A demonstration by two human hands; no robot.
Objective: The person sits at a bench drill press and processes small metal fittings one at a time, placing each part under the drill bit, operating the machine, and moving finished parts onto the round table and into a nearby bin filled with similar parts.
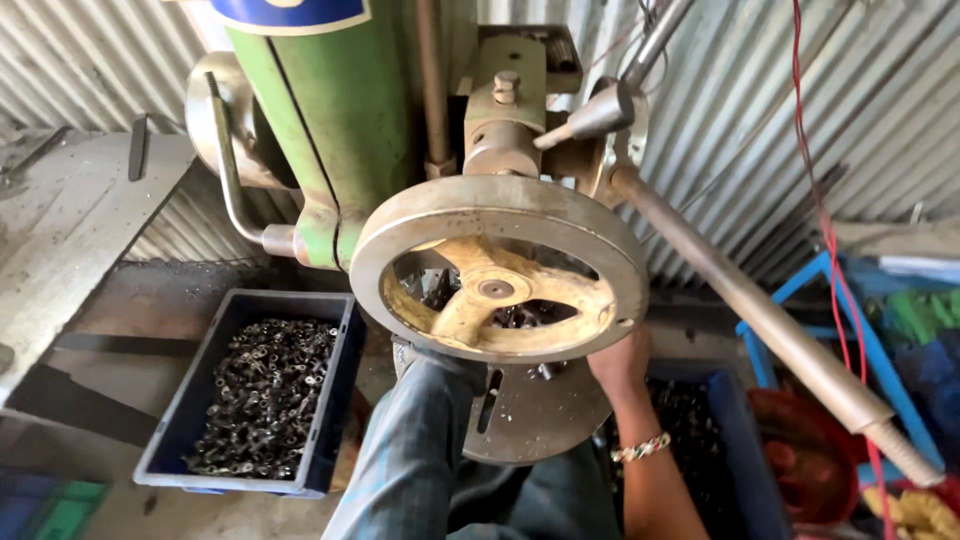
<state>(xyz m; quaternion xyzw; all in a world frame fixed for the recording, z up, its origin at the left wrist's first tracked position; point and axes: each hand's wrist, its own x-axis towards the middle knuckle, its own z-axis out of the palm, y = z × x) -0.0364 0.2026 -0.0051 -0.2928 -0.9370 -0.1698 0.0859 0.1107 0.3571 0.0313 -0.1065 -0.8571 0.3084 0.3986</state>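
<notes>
A green drilling machine (340, 110) stands in front of me with a big round metal handwheel (500, 270) that has yellowish spokes. Below it sits a round metal work table (530, 410). My left arm, in a striped sleeve, reaches up under the handwheel; my left hand is hidden behind the wheel. My right hand (620, 362) reaches under the wheel's right rim, over the work table; its fingers are hidden, so what it holds is unclear. A beaded bracelet (640, 448) is on the right wrist.
A dark blue crate (170, 440) holding several small metal parts sits at the left. A second blue bin (730, 440) with dark parts is at the right. A long metal lever (770, 330) slants down to the right. Red wire (835, 270) hangs beside corrugated metal walls.
</notes>
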